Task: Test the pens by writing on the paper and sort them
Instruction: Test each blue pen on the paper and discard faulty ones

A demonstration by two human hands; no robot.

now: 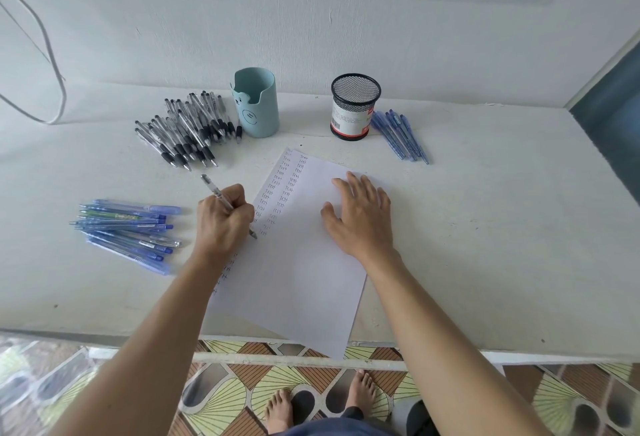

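Down on the white bench (485,227), the left hand (223,219) is curled tight round a clear-barrelled pen (213,187). The tip touches the left part of the paper (304,279) and the back end slants up and away to the left.

Over on the other side, the right hand (360,217) lies flat with its fingers spread, pressing on the upper right part of the sheet. The sheet lies at an angle, and its near corner hangs past the bench's front edge. Two columns of a small handwritten word, "Test", run down its left side, and the pen tip meets the sheet right beside them. A few more marks show along the left forearm.

Now the sorted piles. At the back left there's a big heap of clear pens with black grips (183,130), just beside a teal cup (258,103) with a little face on it. To the right of that, well apart, stands a black mesh cup (355,106) with a white and red label. A small bunch of blue pens (398,135) lies just beside it on its right.

Near the writing hand, on its left, lies a second bunch of blue pens (128,231) with one green barrel among them.

A grey cable (52,64) loops down the wall at the far left. Below the bench edge, bare feet (280,408) stand on a patterned floor.
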